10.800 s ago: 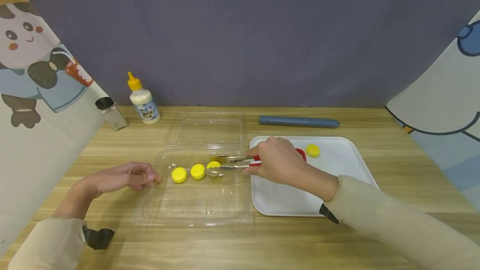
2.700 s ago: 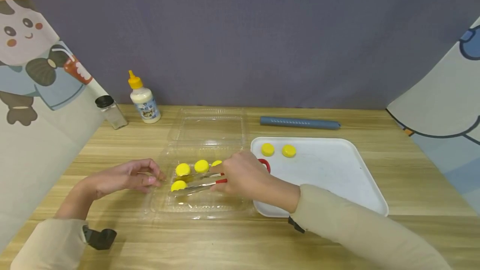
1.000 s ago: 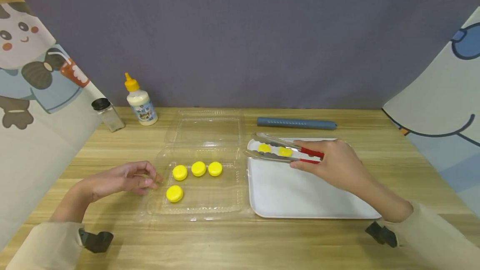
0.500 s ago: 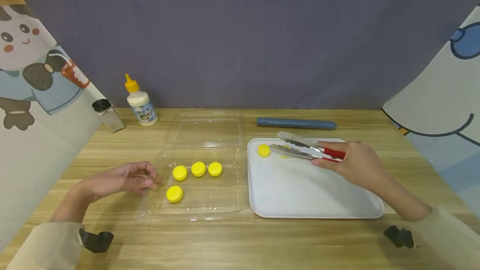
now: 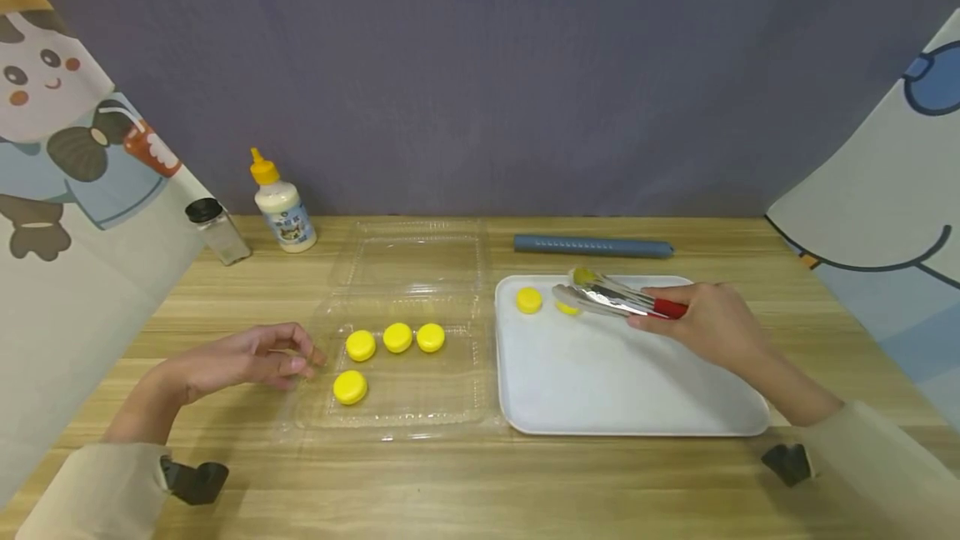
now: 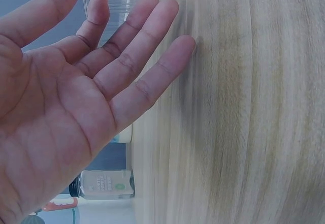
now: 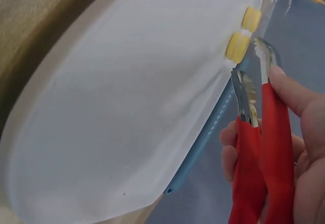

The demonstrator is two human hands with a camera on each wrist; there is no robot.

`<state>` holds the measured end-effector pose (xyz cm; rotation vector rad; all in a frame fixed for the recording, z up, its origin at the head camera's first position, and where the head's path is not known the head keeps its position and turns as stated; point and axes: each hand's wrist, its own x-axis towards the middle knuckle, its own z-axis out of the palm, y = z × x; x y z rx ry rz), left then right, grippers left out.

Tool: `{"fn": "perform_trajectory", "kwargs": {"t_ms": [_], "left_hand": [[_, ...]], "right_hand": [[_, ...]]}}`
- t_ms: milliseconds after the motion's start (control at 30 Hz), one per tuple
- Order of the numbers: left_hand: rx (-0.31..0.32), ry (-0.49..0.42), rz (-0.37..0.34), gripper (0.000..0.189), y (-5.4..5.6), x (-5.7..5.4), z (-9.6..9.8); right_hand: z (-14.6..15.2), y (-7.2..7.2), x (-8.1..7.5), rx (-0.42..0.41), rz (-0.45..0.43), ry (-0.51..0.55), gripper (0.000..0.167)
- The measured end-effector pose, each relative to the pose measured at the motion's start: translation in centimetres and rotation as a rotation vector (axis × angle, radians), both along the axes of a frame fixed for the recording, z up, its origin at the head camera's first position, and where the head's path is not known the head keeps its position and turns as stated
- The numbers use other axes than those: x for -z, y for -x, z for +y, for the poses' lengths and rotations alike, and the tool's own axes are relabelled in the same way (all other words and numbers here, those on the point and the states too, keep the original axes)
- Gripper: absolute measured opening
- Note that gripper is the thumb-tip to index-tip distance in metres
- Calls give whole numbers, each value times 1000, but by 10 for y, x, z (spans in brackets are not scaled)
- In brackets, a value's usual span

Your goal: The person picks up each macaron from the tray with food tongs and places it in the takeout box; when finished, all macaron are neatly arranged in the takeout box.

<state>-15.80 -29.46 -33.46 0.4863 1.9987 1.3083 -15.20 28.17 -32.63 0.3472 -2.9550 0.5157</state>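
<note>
tongs (image 5: 618, 299) seemingly above far tray edge (image 5: 540, 278), right hand (image 5: 716, 323) gripping them, left hand (image 5: 243, 357) loose

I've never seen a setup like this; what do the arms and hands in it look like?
They're a person's. The left hand and right hand are ungloved. Both arms wear plain, long beige sleeves. A chunky black fitting, probably a wrist camera's, juts out near each cuff. No cables show.
</note>
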Motion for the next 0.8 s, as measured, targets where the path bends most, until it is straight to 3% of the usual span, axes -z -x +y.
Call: {"fn": "perform_trajectory", "kwargs": {"t_ms": [333, 800], "left_hand": [[8, -8, -1, 25, 1, 0, -1], [7, 3, 3, 25, 1, 0, -1]], "right_hand": [[-7, 5, 7, -1, 3, 17, 59], [-11, 1, 15, -15, 131, 4, 51]]}}
